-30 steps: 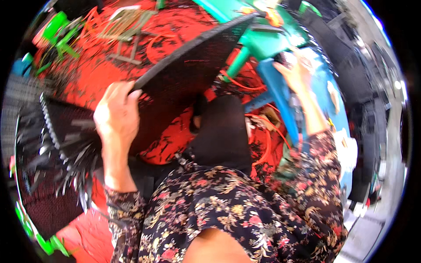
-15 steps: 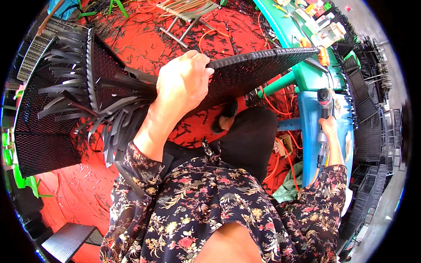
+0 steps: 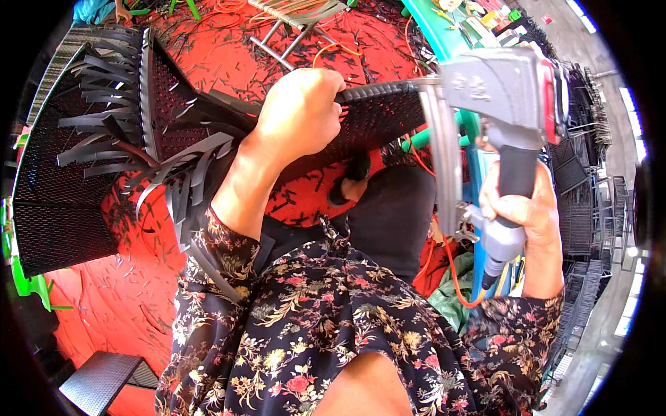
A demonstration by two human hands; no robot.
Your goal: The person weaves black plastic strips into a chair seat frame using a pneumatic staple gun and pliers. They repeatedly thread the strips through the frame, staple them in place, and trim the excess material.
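Observation:
My left hand (image 3: 303, 111) is closed round the edge of a black woven panel (image 3: 378, 114), part of a wicker piece tilted over my lap. Loose flat black strips (image 3: 111, 121) stick out in bunches along its left part. My right hand (image 3: 524, 201) grips the black handle of a grey pneumatic staple gun (image 3: 494, 87) and holds it up close to the panel's right end. The gun's nose and long magazine hide that end of the panel, so I cannot tell whether they touch. An orange air hose (image 3: 461, 277) runs from the gun's lower end.
A green table (image 3: 430, 28) with small bottles and tools stands at the far right, a blue one below it. A folding stool (image 3: 295, 17) is at the back. Strip scraps litter the red floor (image 3: 229, 48). Stacked dark frames (image 3: 586, 229) line the right side.
My right hand has lifted the staple gun off the blue table and brought it up and left to the panel. My left hand keeps its hold, shifted slightly.

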